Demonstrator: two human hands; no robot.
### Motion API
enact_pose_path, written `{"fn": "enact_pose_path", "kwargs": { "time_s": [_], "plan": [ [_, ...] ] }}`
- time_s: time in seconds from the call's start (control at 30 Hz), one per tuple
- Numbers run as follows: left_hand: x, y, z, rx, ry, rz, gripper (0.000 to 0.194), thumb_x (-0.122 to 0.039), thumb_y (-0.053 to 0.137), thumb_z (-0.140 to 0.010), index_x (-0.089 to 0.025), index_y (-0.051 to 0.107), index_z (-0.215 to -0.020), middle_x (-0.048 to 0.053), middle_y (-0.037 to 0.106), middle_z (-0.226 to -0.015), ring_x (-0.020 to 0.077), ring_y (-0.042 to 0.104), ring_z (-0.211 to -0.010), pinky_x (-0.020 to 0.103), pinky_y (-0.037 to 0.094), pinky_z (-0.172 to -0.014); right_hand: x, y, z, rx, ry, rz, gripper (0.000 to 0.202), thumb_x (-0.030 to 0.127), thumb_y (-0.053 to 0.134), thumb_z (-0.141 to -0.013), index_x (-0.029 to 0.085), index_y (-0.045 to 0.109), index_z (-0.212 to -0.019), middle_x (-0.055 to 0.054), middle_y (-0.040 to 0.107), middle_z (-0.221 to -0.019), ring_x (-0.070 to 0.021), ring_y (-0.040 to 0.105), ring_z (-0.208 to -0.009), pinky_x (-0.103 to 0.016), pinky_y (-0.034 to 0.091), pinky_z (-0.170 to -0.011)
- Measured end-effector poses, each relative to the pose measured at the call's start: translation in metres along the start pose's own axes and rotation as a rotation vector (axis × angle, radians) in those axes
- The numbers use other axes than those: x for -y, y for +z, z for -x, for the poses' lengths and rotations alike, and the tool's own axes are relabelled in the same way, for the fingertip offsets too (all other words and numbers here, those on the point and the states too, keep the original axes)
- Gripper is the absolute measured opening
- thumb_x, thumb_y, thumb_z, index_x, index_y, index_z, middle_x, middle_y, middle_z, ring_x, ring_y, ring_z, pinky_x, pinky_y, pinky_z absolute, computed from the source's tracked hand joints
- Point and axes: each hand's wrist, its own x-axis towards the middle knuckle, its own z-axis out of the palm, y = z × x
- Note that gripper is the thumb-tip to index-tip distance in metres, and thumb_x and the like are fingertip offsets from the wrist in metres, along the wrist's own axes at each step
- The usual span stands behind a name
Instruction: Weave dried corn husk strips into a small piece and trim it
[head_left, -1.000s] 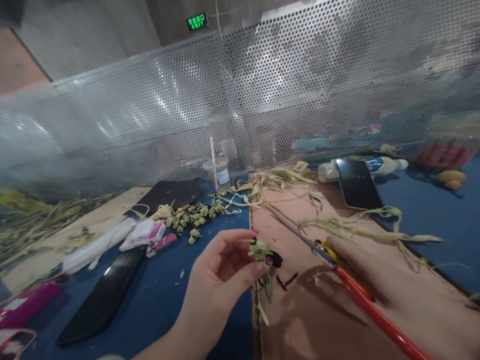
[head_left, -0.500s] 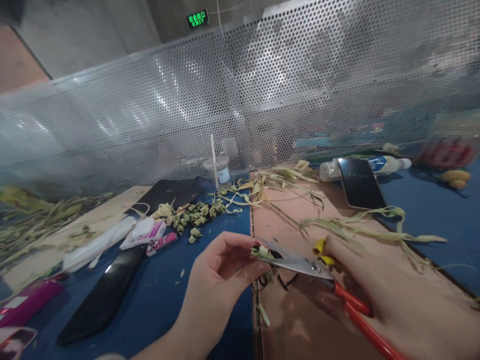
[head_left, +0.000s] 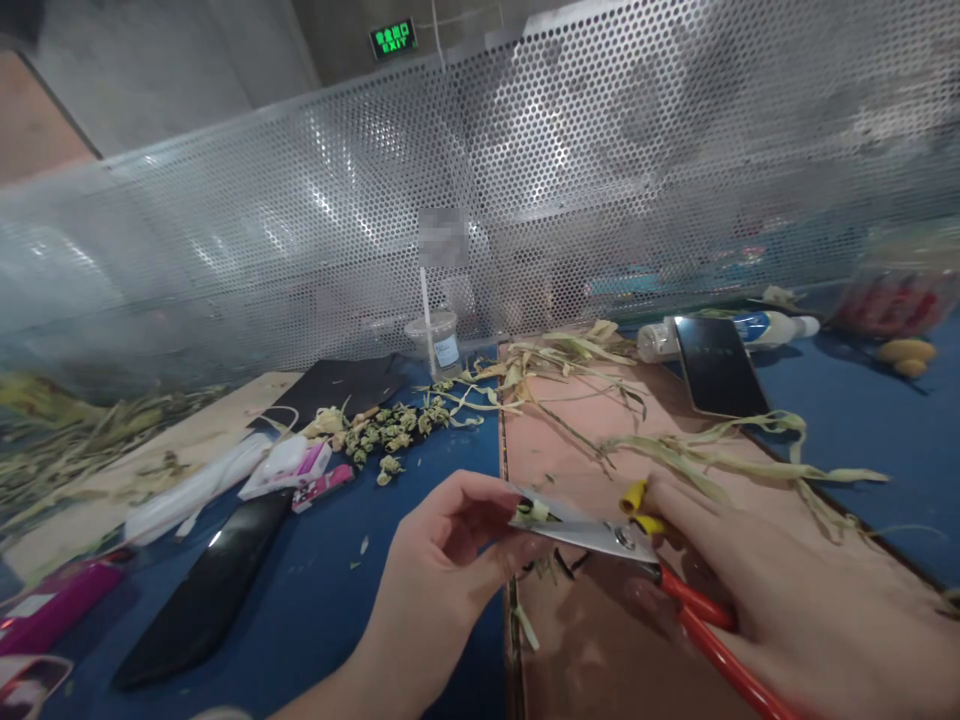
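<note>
My left hand (head_left: pixel 442 570) pinches a small pale-green folded piece, like plant leaf or husk (head_left: pixel 531 512), between thumb and forefinger. Scissors (head_left: pixel 592 538) with red handles are held in my right hand (head_left: pixel 787 590). Their blades part around the green piece, with the tips close to my left fingertips. Two yellow tube-like bits (head_left: pixel 636 500) show at my right fingers; whether they are worn or held I cannot tell. Dark thin scraps (head_left: pixel 570 562) lie below the blades. Left of my hands is a pile of small knotted green pieces (head_left: pixel 394 430).
Dry leaf strips (head_left: pixel 720 460) lie across the brown board (head_left: pixel 585 660). A phone (head_left: pixel 720 368) leans on a plastic bottle (head_left: pixel 780 328) at right. At left are a black flat object (head_left: pixel 206 590) and a pink-white packet (head_left: pixel 296 470). A cup with straw (head_left: pixel 442 345) stands before the perforated metal screen (head_left: pixel 330 220).
The scissor blades have moved left, further over the green piece toward my left fingers. My right hand has shifted slightly left with them; my left hand stays nearly in place.
</note>
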Motion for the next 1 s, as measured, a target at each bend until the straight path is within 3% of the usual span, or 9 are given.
{"fn": "enact_pose_path", "kwargs": {
  "time_s": [0.33,0.77,1.0],
  "plan": [
    [-0.001,0.0016,0.0008,0.033,-0.062,0.026,0.022,-0.02,0.075,-0.06,-0.018,0.057,-0.073,-0.001,0.064,-0.071,0.0111,0.061,-0.066,0.02,0.049,-0.062,0.0012,-0.0011,-0.0015,0.046,-0.001,-0.04,0.014,0.029,0.057,-0.072,0.025,0.053,-0.085,-0.004,0.061,-0.079,-0.0196,0.057,-0.067,-0.028,0.04,-0.054],
    [-0.0011,0.0014,0.0003,0.035,-0.068,0.034,0.023,-0.019,0.075,-0.06,-0.018,0.056,-0.072,-0.002,0.063,-0.07,0.0101,0.059,-0.065,0.019,0.048,-0.06,0.0012,-0.0015,-0.0028,-0.012,0.024,-0.088,0.011,0.034,0.058,-0.072,0.025,0.053,-0.075,-0.001,0.057,-0.061,-0.0179,0.054,-0.059,-0.026,0.038,-0.051],
    [-0.0006,0.0011,0.0003,0.021,-0.059,0.001,0.022,-0.019,0.074,-0.06,-0.017,0.056,-0.072,-0.002,0.062,-0.068,0.0103,0.059,-0.063,0.019,0.048,-0.06,0.0005,0.0018,-0.0025,-0.051,0.039,-0.075,0.011,0.032,0.058,-0.071,0.023,0.052,-0.07,-0.001,0.057,-0.062,-0.016,0.054,-0.06,-0.025,0.038,-0.052]
  ]
}}
